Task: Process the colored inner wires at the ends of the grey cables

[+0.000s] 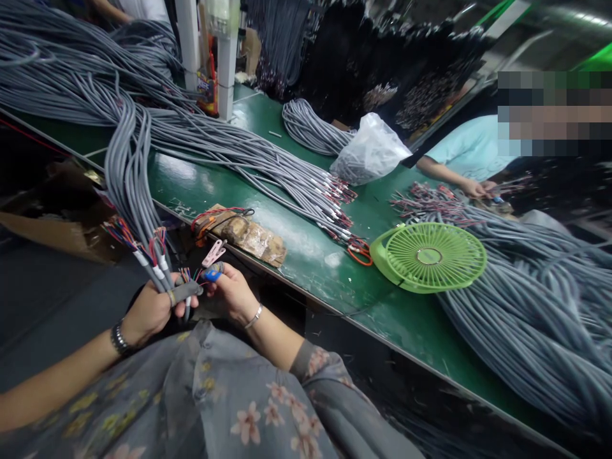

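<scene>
Floral-patterned grey clothing (268, 401) fills the near side. Just beyond, the left hand (152, 310) is clamped around grey cables (136, 178) that droop over the near left edge of the green table (310, 277), coloured wires (125, 234) fanning from their ends. Close by, the right hand (234, 292) curls its fingers; whether they pinch a wire, I cannot tell. Farther right sits a green fan (430, 256).

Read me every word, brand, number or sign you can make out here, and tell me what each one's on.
No text is readable for certain.
Red-and-yellow item between the pale posts: lettering too small and blurred.
Green fan: mark on the hub, too small.
White bands on the cables in the left hand: no lettering discernible.
</scene>
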Action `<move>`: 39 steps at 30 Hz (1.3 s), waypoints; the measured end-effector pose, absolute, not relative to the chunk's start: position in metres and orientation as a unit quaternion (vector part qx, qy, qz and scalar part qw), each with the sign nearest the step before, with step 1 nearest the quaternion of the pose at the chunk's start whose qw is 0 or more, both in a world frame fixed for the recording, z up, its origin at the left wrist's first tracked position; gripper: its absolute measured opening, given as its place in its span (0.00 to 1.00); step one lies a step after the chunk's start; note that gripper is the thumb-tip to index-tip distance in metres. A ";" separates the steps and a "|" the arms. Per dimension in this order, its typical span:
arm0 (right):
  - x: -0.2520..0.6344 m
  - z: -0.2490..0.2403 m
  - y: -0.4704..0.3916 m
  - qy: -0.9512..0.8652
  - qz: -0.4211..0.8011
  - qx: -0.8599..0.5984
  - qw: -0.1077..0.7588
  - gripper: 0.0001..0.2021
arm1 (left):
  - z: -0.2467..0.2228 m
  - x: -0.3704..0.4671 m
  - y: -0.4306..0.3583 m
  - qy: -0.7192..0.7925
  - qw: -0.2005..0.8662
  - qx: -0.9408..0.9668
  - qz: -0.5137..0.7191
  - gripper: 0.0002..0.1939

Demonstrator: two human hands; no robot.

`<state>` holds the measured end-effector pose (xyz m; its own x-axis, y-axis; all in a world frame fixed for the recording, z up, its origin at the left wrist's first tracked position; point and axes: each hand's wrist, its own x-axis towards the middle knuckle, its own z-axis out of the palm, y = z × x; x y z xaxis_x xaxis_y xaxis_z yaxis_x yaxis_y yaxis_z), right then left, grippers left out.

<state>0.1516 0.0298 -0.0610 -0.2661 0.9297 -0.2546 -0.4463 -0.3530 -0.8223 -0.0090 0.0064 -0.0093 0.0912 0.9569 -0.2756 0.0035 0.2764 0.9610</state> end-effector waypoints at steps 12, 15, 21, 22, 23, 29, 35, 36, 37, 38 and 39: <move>0.147 -0.057 0.025 -0.337 0.707 -0.403 0.473 0.22 | -0.010 -0.012 0.006 0.537 0.584 0.438 0.422 0.19; 0.150 -0.061 0.027 -0.295 0.720 -0.403 0.481 0.22 | -0.007 -0.012 0.006 0.535 0.590 0.424 0.431 0.16; 0.162 -0.056 0.046 -0.274 0.765 -0.373 0.447 0.28 | 0.002 -0.009 0.010 0.526 0.609 0.407 0.432 0.13; 0.162 -0.055 0.048 -0.298 0.762 -0.368 0.441 0.29 | 0.003 -0.008 0.011 0.522 0.611 0.411 0.431 0.13; 0.162 -0.056 0.050 -0.323 0.748 -0.370 0.445 0.30 | 0.003 -0.007 0.013 0.518 0.613 0.414 0.430 0.13; 0.154 -0.062 0.054 -0.382 0.623 -0.434 0.527 0.35 | 0.002 -0.002 0.020 0.507 0.622 0.411 0.433 0.15; 0.146 -0.060 0.062 -0.256 0.744 -0.352 0.507 0.30 | 0.000 0.003 0.021 0.508 0.626 0.403 0.433 0.17; 0.144 -0.060 0.062 -0.242 0.749 -0.345 0.512 0.29 | 0.001 0.004 0.021 0.509 0.626 0.404 0.431 0.17; 0.144 -0.060 0.063 -0.230 0.751 -0.340 0.517 0.28 | 0.001 0.005 0.021 0.510 0.627 0.406 0.426 0.17; 0.143 -0.060 0.063 -0.222 0.752 -0.336 0.522 0.27 | 0.001 0.005 0.021 0.512 0.627 0.409 0.421 0.17; 0.142 -0.060 0.064 -0.215 0.754 -0.333 0.525 0.27 | 0.002 0.006 0.021 0.514 0.627 0.412 0.415 0.18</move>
<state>0.1418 0.0636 -0.0603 -0.2279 0.9339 -0.2756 -0.6481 -0.3567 -0.6729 0.0062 0.0209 0.0020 0.1258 0.9446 -0.3031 -0.0976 0.3158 0.9438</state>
